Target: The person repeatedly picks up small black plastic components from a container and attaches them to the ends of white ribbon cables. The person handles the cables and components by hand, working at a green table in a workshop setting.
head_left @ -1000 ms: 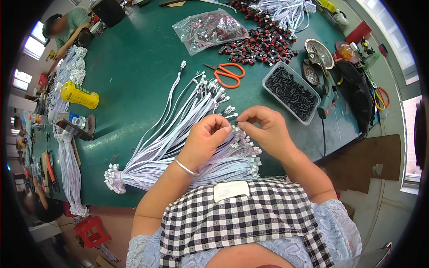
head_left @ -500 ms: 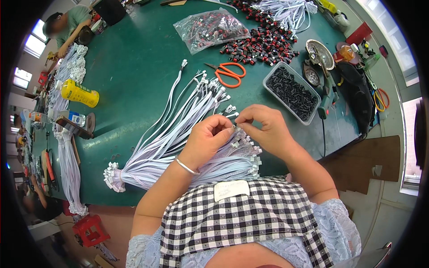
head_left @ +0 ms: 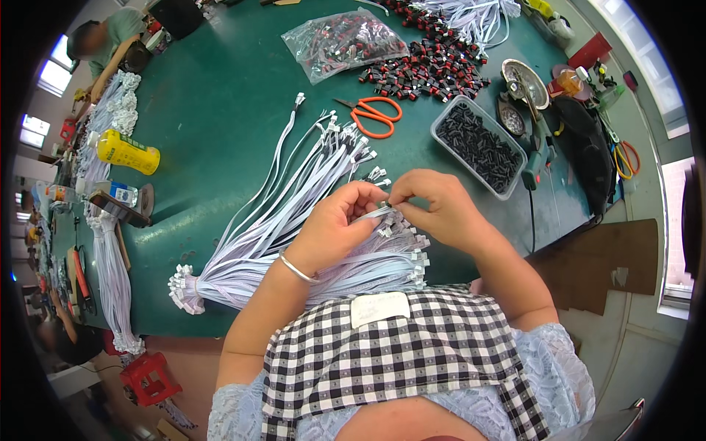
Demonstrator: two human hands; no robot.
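My left hand (head_left: 331, 228), with a silver bangle at the wrist, is closed on the end of a flat white cable (head_left: 382, 211). My right hand (head_left: 441, 209) pinches at the same end, fingertips nearly touching the left ones. Anything small between its fingers is hidden. Beneath and beside both hands a big bundle of flat white cables (head_left: 235, 285) fans out over the table, tied together near its left end. White connectors (head_left: 419, 259) tip the cables close to my right forearm. Further off, several cable ends carry black pieces (head_left: 360, 151).
Orange-handled scissors (head_left: 376, 117) lie beyond the bundle. A clear box (head_left: 468, 168) holds small black tubes (head_left: 478, 143). Behind are a pile of red-black parts (head_left: 426, 70) and a plastic bag (head_left: 342, 44). A soldering iron (head_left: 533, 170) lies right; a yellow bottle (head_left: 129, 152), left. Another person (head_left: 121, 37) works far left.
Both hands stay together at the cable end, shifted only slightly. More of the white cable end shows between the fingers now. The whole view has moved a little.
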